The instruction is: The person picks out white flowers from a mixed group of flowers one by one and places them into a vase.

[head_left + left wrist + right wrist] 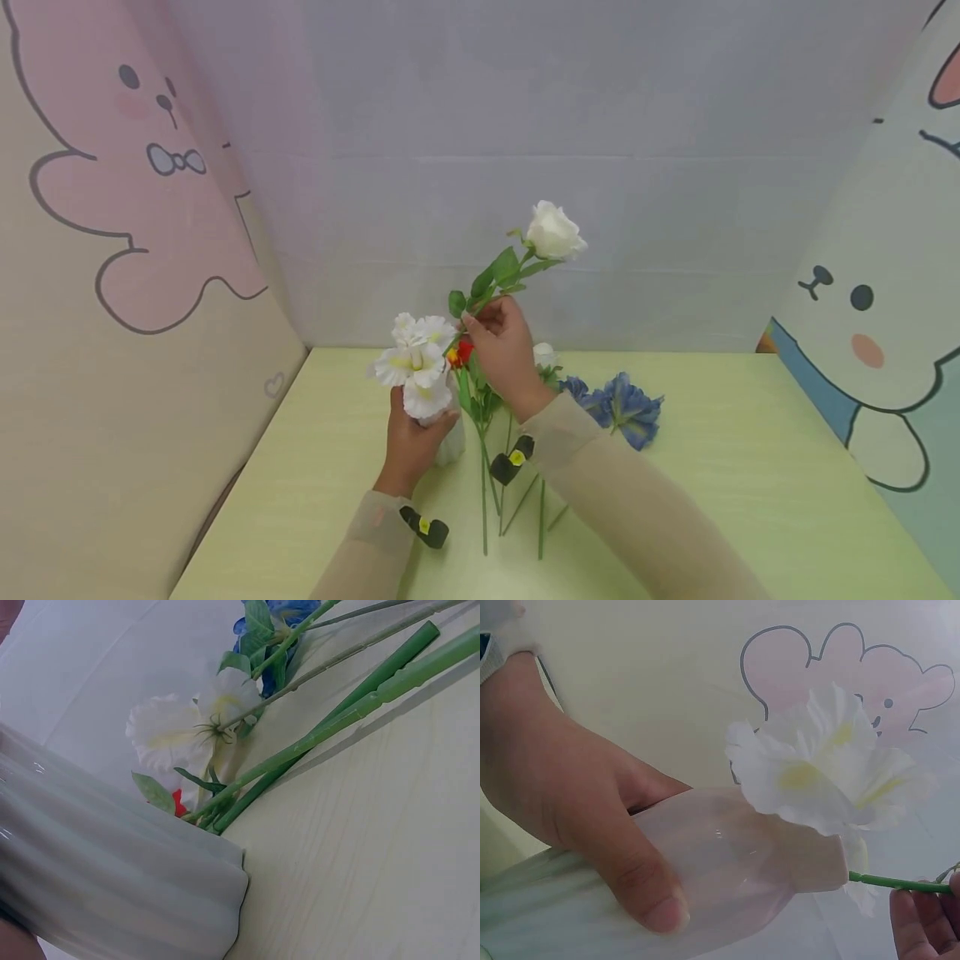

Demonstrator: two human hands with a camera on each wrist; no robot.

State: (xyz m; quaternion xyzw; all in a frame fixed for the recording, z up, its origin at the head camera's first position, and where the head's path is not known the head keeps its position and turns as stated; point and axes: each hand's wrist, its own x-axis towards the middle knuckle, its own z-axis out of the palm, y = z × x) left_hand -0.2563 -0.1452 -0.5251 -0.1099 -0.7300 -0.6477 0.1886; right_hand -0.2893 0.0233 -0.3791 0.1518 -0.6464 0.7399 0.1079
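A white, ribbed vase [727, 859] stands on the table, its side filling the lower left of the left wrist view. My left hand [414, 442] grips it, thumb across its side. A white iris [414, 362] with yellow centres blooms over the vase's mouth. My right hand [508, 350] pinches the green stem of a white rose [555, 232], whose leafy head leans up and to the right. In the right wrist view the rose's stem [885, 881] is right at the vase's rim, between the rim and my right fingertips.
Right of the vase lie several loose flowers: a red one [466, 350], a white one [545, 356] and blue ones [630, 412]. Their green stems [483, 500] stretch toward the front of the pale table [712, 517]. Cartoon-printed side walls and a plain back wall [637, 308] enclose it.
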